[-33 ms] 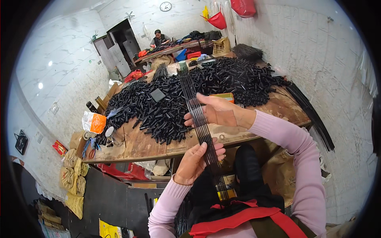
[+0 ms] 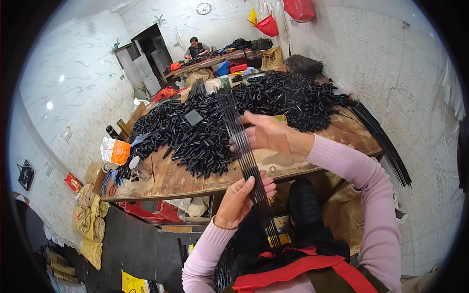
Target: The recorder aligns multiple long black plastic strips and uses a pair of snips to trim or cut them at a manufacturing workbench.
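Observation:
A row of thin black rods (image 2: pixel 263 207) runs up from my lap to above the near edge of the table. My left hand (image 2: pixel 238 196) grips them near the middle, thumb on top and fingertips showing beyond the right side. Higher up, my right hand (image 2: pixel 268 134) is at the rods, thumb by their right side and fingers passing behind them; it is somewhat blurred. The far rod ends are also blurred and overlap a large pile of short black tubes (image 2: pixel 205 154) on the wooden table (image 2: pixel 176 183).
On the pile sits a flat grey block (image 2: pixel 194 117). A yellow-green tin (image 2: pixel 280 118) is partly hidden behind my right hand. Long black rods (image 2: pixel 381 139) overhang the table's right edge. An orange-and-white bag (image 2: pixel 117 151) and a glass jar (image 2: pixel 139 166) stand left. A person (image 2: pixel 197 48) sits at a far table.
The upper ends of the rods have swung slightly left. My right hand has shifted a little along with them, while my left hand has barely moved.

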Demonstrator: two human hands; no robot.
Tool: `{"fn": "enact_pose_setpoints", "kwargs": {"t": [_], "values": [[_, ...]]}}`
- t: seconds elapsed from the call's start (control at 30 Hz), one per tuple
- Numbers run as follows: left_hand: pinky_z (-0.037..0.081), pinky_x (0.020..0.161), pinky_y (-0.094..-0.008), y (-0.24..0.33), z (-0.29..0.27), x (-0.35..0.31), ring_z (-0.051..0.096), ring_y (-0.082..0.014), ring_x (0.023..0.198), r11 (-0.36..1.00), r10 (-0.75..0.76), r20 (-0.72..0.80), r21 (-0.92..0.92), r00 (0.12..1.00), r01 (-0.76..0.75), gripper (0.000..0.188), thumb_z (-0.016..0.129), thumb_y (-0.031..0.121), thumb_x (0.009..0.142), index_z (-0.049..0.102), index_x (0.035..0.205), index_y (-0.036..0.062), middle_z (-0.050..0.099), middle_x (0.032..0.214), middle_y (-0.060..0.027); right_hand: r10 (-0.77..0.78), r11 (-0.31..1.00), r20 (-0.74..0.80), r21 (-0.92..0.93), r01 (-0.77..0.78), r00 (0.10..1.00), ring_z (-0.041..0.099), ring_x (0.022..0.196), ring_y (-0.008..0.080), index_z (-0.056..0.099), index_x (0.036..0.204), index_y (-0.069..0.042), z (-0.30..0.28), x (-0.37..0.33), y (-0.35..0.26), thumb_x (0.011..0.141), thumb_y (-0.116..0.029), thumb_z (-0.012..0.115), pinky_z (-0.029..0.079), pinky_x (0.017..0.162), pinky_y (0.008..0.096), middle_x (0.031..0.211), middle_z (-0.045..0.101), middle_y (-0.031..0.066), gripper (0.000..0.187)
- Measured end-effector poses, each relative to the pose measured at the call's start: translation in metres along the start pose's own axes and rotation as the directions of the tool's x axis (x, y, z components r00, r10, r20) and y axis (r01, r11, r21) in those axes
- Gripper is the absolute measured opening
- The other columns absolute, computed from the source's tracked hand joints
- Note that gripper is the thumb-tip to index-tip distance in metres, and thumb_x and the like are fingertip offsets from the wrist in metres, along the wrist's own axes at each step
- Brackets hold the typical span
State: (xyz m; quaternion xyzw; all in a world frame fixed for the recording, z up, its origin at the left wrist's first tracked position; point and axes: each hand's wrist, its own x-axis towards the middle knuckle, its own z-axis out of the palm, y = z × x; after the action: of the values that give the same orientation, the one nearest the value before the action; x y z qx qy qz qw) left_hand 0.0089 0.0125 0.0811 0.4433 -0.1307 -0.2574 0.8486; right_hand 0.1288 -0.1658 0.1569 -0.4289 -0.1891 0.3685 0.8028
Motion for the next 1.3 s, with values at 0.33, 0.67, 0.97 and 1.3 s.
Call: {"fn": "enact_pose_setpoints", "kwargs": {"t": [0.33,0.67,0.97,1.3], "values": [[0.046,0.108,-0.0419,-0.006,0.026,0.004,0.057,-0.031,0.122,0.992,-0.001,0.053,-0.125,0.999,0.007,0.044,0.046,0.019,0.104,0.039,0.137,-0.0098,0.053,0.134,-0.0231,-0.242,0.961,-0.396,0.029,0.275,0.886,0.069,0.084,0.0293,0.033,0.145,-0.019,-0.179,0.06,-0.102,0.092,-0.005,0.046,0.057,0.067,0.0382,0.097,0.067,0.0173,0.056],[0.055,0.096,-0.0394,-0.003,0.018,0.008,0.066,-0.0277,0.105,0.999,0.048,-0.201,0.001,0.978,-0.048,0.029,0.056,0.01,0.099,0.056,0.124,-0.0048,0.065,0.117,-0.0184,-0.228,0.745,-0.021,-0.647,0.16,0.973,0.058,0.103,0.0141,0.061,0.122,-0.001,-0.002,-0.059,0.048,0.104,-0.042,0.045,0.045,0.094,0.0308,0.109,0.065,0.0063,0.047],[0.055,0.095,-0.0403,0.001,0.027,0.002,0.066,-0.0277,0.107,1.0,0.012,-0.183,0.008,0.983,-0.011,0.029,0.057,0.012,0.099,0.058,0.122,-0.0046,0.065,0.117,-0.0173,-0.139,0.584,-0.071,-0.811,0.024,0.988,0.052,0.078,0.0081,0.064,0.092,0.001,0.004,-0.071,0.05,0.102,-0.035,0.051,0.046,0.074,0.0294,0.081,0.062,0.0023,0.04],[0.051,0.101,-0.0405,0.005,0.013,-0.001,0.062,-0.0274,0.115,1.0,-0.021,-0.155,-0.011,0.988,0.019,0.039,0.052,0.019,0.102,0.049,0.131,-0.0072,0.06,0.126,-0.0184,-0.058,0.701,-0.042,-0.713,0.011,0.997,0.052,0.073,0.0068,0.064,0.085,0.002,0.01,-0.06,0.047,0.101,-0.033,0.054,0.046,0.067,0.027,0.076,0.061,-0.001,0.04]]}}
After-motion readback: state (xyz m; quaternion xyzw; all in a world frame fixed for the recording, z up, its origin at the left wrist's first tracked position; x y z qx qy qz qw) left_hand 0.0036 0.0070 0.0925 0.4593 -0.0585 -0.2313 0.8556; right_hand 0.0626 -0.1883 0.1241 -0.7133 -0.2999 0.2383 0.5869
